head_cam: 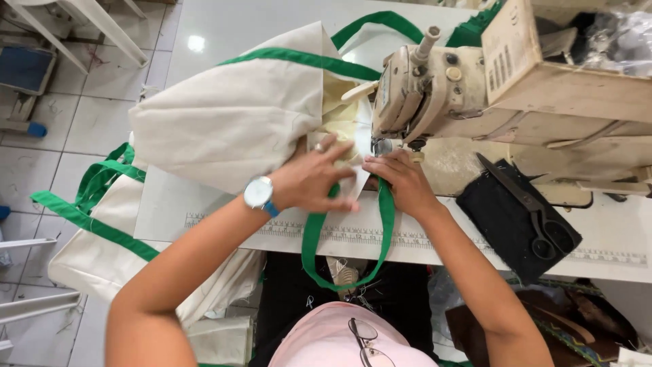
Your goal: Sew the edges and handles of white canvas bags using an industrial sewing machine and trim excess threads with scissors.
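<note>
Bag, cream canvas with green trim, is bunched up on the desk's left half with its open mouth shoved right up to the sewing machine, so the seam sits at the needle while the bulk stays out of the way. Left hand lies flat on the cloth, fingers spread, pinning the edge down so it feeds without sliding; there's a watch on that wrist. Right hand is just beside the presser foot, fingers curled narrow and pinching the strap where it meets the bag. The rest of that green loop hangs off the desk's front edge toward the lap, since only the end needs to be under the needle.

Scissors rest on a black cloth toward the front right of the desk, near the right hand. More finished-looking bags droop off the left edge.
</note>
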